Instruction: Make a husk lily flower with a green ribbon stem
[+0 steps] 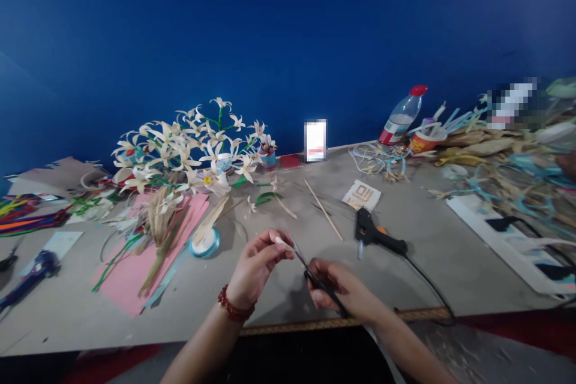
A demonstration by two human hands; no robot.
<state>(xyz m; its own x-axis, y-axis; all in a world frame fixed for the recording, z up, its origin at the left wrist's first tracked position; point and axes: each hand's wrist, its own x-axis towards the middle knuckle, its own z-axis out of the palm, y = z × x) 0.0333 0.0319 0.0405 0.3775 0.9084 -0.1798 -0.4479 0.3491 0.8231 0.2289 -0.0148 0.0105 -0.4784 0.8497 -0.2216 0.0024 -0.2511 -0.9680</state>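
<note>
Near the front of the table, my left hand (264,264) pinches a small pale strip (285,245), which looks like a piece of husk or petal. A red bead bracelet (237,305) circles that wrist. My right hand (335,288) is closed round the black handles of a pair of scissors (310,270). Their blades point up and left and meet the strip close to my left fingertips. Whether the blades are cutting into it, I cannot tell. Beyond my hands lies a thin wooden stick (324,210), and a black glue gun (378,237) rests to the right.
White handmade flowers (180,150) stand at the back left. Pink paper (121,279) bears a bundle of dried husk (159,222) beside a ribbon roll (204,243). A bottle (402,117), an orange cup (425,141) and a white power strip (495,246) are on the right.
</note>
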